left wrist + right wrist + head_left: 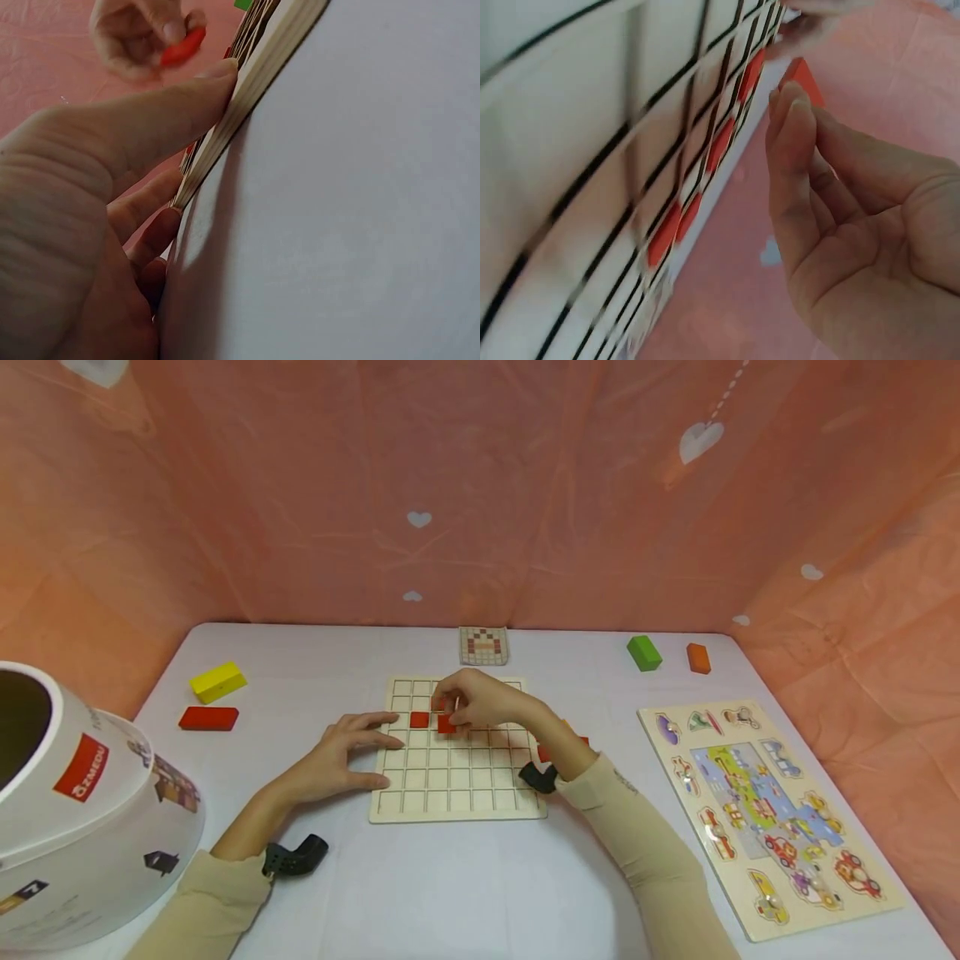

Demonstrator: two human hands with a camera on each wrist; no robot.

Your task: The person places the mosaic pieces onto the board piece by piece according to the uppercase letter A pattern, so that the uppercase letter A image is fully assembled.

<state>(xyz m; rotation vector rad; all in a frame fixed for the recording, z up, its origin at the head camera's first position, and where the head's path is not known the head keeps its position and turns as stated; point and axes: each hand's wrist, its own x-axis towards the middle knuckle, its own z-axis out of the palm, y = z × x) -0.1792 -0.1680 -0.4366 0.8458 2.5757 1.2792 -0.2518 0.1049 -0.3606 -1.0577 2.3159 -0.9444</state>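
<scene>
The right hand [483, 697] is pinching a red tile [804, 81] between thumb and fingers, the tile projecting past the fingertips toward one o'clock in the right wrist view; in the left wrist view it is blurring. The hand is hovering over the wooden grid board [457, 781], where another red tile [418, 719] is lying at nine o'clock from the fingertips. From overhead, the fingers are partly covering more red, and whether that is the held tile cannot be told. At eight o'clock from this hand, the left hand [337, 756] is gripping nothing, its extended fingers touching the board's edge. Red pieces [543, 752] at four o'clock are hiding partly behind the right wrist. The pattern card [483, 646] is lying at twelve, too small to read clearly. The white bucket [161, 814], between eight and nine, is running off the frame.
</scene>
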